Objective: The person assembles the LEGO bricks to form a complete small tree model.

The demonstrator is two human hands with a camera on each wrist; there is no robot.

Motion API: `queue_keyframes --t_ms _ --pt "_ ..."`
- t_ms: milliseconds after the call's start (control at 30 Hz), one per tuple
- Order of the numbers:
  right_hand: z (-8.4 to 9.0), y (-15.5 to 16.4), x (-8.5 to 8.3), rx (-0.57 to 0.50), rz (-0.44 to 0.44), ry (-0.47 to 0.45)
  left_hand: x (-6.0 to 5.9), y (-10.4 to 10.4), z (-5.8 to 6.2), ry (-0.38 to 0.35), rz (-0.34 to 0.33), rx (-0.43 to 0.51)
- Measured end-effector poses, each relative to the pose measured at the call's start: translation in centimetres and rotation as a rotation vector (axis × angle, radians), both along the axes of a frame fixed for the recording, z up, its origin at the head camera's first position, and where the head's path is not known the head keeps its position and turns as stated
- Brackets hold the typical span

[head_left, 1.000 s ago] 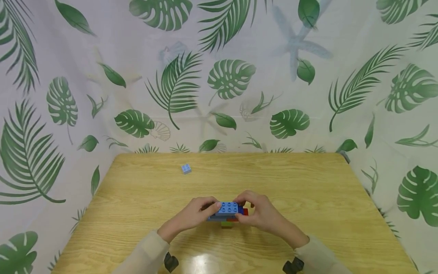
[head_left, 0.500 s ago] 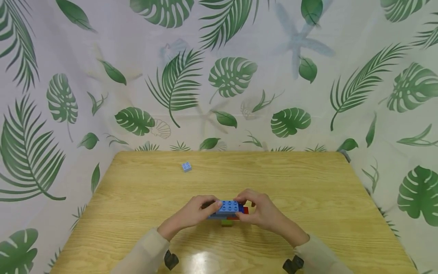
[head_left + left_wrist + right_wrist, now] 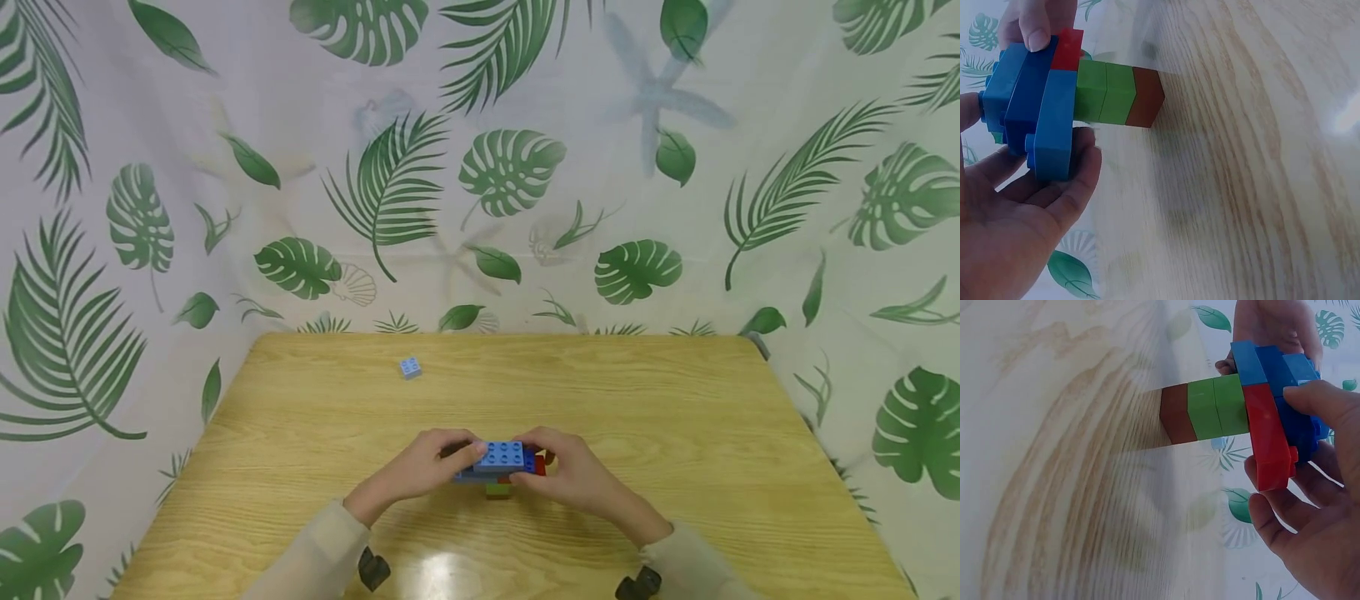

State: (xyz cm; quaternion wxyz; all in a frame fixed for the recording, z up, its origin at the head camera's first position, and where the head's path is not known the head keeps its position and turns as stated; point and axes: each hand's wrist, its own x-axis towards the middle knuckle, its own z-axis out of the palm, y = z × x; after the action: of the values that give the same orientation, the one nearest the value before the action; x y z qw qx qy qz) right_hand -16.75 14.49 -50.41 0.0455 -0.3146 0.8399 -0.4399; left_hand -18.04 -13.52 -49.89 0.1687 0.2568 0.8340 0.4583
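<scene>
A tower of toy building bricks stands on the table between both hands. A brown brick (image 3: 1177, 414) forms its foot, with two green bricks (image 3: 1216, 406) above. Over these, a red brick (image 3: 1266, 437) and a blue brick (image 3: 1055, 125) lie side by side, reaching out both ways. A dark blue brick (image 3: 1032, 94) bridges them under a lighter blue top brick (image 3: 502, 455). My left hand (image 3: 420, 471) grips the left end, thumb on the top brick, fingers beneath the lower blue one. My right hand (image 3: 581, 475) pinches the right side, its thumb against the dark blue brick.
A small light blue brick (image 3: 410, 367) with studs up lies near the far edge of the wooden table (image 3: 637, 392). A leaf-printed curtain (image 3: 420, 283) hangs behind the table and along its sides.
My right hand has shifted slightly left along the tower, so more of the dark blue and red bricks shows at its right end. The left hand keeps its grip.
</scene>
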Motion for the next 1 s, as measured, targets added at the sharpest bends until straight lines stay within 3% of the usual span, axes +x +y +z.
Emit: queue_keyframes --t_ms 167,267,533,667,767,1000 --pt "-0.2 -0.2 0.0 0.008 -0.02 -0.022 -0.5 -0.8 -0.1 -0.003 0.034 0.052" --pt "-0.1 -0.3 0.0 0.026 -0.03 -0.035 -1.4 -1.7 -0.3 -0.014 0.107 0.106" --pt "0.0 -0.2 0.0 0.039 -0.032 -0.052 -5.4 -4.8 -1.7 0.026 0.522 0.09" --pt "0.1 -0.2 0.0 0.042 -0.034 -0.038 -6.9 -5.8 -2.6 0.018 0.666 0.082" --pt "0.2 -0.2 0.0 0.042 -0.037 -0.034 -7.8 -6.3 -3.5 0.018 0.721 0.07" --pt "0.1 -0.2 0.1 0.046 -0.03 -0.032 -9.9 -7.0 -5.1 0.064 0.778 0.034"
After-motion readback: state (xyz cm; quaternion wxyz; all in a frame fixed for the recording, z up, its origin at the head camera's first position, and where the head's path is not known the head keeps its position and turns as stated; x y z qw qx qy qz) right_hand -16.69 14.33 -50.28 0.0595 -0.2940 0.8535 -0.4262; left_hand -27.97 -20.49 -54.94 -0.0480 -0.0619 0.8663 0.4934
